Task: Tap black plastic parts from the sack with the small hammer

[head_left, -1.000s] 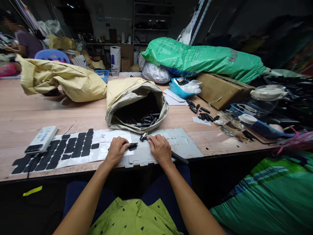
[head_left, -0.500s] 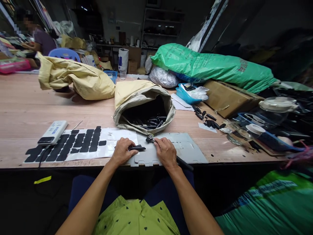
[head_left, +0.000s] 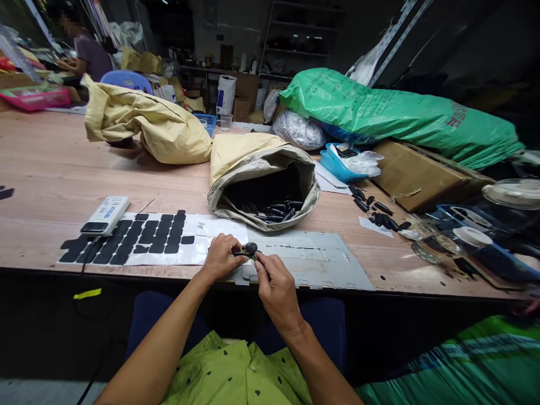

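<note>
Just above the grey sheet [head_left: 312,256] at the table's front edge, both of my hands meet. My left hand [head_left: 221,256] is closed on a slim black part [head_left: 240,252], much of it covered by the fingers. Thumb and fingers of my right hand [head_left: 276,287] pinch a black round-headed tool [head_left: 252,247], whose head touches or overlaps the part; its exact kind is unclear. Behind them a yellowish sack [head_left: 248,149] lies with its mouth facing me, several black parts [head_left: 278,211] inside. Left of my hands is a white sheet with black adhesive pads [head_left: 147,236].
A white device [head_left: 105,216] with a cable stands on the pads' left side. Loose black pieces [head_left: 382,216], a cardboard box [head_left: 422,171] and clear jars [head_left: 472,236] are at right. A green sack [head_left: 392,109] spans the back. A person [head_left: 90,53] sits far left.
My right hand has brought the tool's head left against the black part in my left hand. The dark handle behind my right hand no longer shows. The whole view has shifted.
</note>
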A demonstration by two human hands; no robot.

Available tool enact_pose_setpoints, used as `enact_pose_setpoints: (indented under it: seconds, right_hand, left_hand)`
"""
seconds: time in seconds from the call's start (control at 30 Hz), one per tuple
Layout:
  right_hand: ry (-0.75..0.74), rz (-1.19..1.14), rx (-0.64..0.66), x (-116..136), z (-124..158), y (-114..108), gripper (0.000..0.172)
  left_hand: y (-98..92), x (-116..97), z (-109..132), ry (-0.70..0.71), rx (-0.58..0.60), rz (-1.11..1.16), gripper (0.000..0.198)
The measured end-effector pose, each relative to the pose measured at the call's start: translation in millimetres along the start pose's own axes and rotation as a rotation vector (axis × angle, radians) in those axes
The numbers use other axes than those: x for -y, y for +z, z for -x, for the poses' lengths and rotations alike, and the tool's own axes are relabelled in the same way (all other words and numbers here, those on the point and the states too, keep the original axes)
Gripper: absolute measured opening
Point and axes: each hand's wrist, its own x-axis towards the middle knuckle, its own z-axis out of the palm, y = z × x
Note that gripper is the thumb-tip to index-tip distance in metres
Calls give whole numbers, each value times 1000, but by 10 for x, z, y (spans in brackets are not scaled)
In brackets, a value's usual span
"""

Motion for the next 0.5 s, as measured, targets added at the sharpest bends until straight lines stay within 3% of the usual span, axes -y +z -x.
enact_pose_setpoints:
  seconds: [0.17,0.37,0.5]
  right_hand:
    - [6,117,59,-33,-17,40,31]
    - [21,131,-28,-56,-34,-29,31]
    - [30,154,16,-95,1,-29,31]
  left_hand:
    - [-1,-1,4,-8,1,12,17]
    - [-2,-14,13,-7,-3,47,14]
    - [-10,-27,15,-12,-5,38,14]
